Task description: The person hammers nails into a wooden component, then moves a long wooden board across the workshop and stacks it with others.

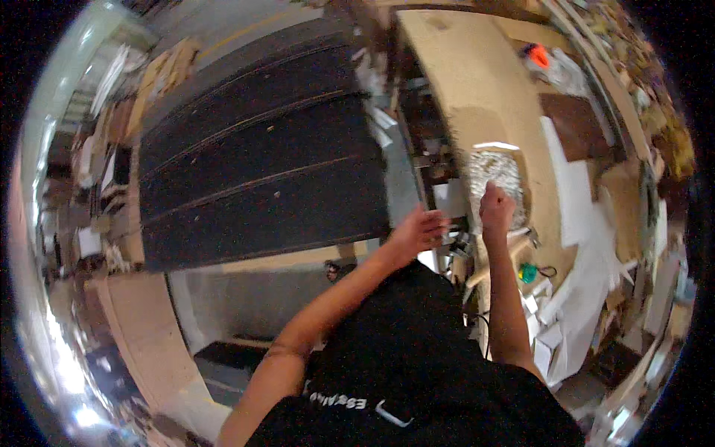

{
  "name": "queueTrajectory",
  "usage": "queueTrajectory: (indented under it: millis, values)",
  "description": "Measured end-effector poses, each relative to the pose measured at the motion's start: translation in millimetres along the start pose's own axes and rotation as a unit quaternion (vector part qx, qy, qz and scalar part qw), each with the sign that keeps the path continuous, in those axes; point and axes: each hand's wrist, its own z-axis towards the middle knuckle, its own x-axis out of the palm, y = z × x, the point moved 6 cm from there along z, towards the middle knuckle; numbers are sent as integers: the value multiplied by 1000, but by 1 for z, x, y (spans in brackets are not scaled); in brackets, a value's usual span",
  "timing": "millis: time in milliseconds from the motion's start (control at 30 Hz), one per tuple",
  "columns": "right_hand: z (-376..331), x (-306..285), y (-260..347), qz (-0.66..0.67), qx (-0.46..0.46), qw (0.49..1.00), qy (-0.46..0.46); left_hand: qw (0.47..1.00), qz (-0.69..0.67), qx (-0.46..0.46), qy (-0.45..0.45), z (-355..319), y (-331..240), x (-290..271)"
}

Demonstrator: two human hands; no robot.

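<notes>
My right hand point(497, 208) is over a shallow box point(524, 182) on the workbench. Its fingers are curled closed, and whatever they may hold is hidden. A heap of small, shiny silvery pieces point(485, 170) fills the box; they are too blurred to name. To the left, past the bench edge and in front of my body, my left hand point(421, 232) hangs in the air. Its fingers stretch loosely to the right, a little apart, and nothing shows in them.
A large dark panel surface point(261, 149) with several lengthwise seams lies to my left. On the wooden workbench point(477, 74) are white sheets point(573, 194), a brown board point(572, 125), an orange item point(538, 55) and a green and yellow tool point(528, 273). White offcuts point(547, 343) lie nearer me.
</notes>
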Motion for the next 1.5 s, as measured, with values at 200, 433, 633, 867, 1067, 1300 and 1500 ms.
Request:
queueTrajectory:
  millis: [200, 433, 633, 867, 1067, 1300, 1500]
  values:
    - [-74, 46, 116, -136, -288, 945, 76, 974, -200, 13, 109, 15, -4, 76]
    - [-103, 56, 162, -100, -367, 921, 86, 767, -543, -94, 328, 2, -23, 83]
    - [-116, 72, 147, -103, -425, 888, 141, 897, -389, 72, 198, -2, -28, 58]
    - [-79, 21, 81, -148, -286, 942, -97, 973, -206, 101, -12, 7, -27, -4]
    - [-39, -141, -134, -388, 86, 907, -142, 955, 18, 94, -281, -35, -10, -135]
    - [-70, -137, -205, -340, 314, 886, 22, 924, -76, 197, -320, -139, 27, -224]
    - [-81, -92, -148, -25, 386, 922, -6, 919, -100, 226, -307, -175, 12, -207]
